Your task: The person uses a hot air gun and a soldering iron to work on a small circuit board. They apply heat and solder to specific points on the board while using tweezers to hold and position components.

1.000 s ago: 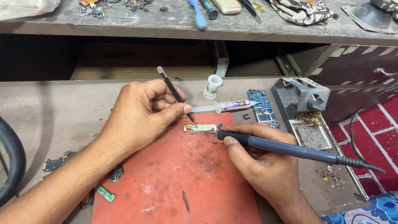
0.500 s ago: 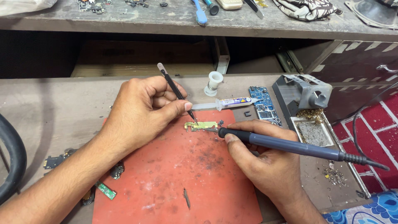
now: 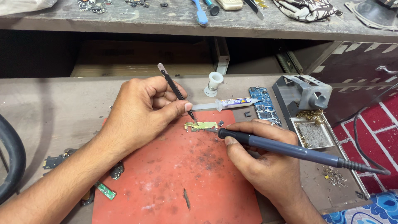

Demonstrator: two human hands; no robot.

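Note:
My left hand point(image 3: 143, 110) grips black tweezers point(image 3: 176, 91), their tip pressing down on a small gold-coloured circuit strip point(image 3: 201, 125). The strip lies at the far edge of a scorched red work mat point(image 3: 166, 182). My right hand point(image 3: 261, 161) holds a dark blue soldering iron point(image 3: 290, 149) like a pen, its tip touching the strip's right end. The iron's cord point(image 3: 369, 164) trails off to the right.
Behind the strip lie a flux syringe point(image 3: 232, 103), a white cap point(image 3: 214, 83) and a blue circuit board point(image 3: 262, 103). A grey iron stand with tip-cleaner tray point(image 3: 309, 112) sits at right. Small board pieces point(image 3: 103, 190) lie left of the mat. A cluttered shelf point(image 3: 199, 20) runs above.
Both hands hold nearly the same pose; the soldering iron tip has crept slightly along the strip. The view has shifted a little.

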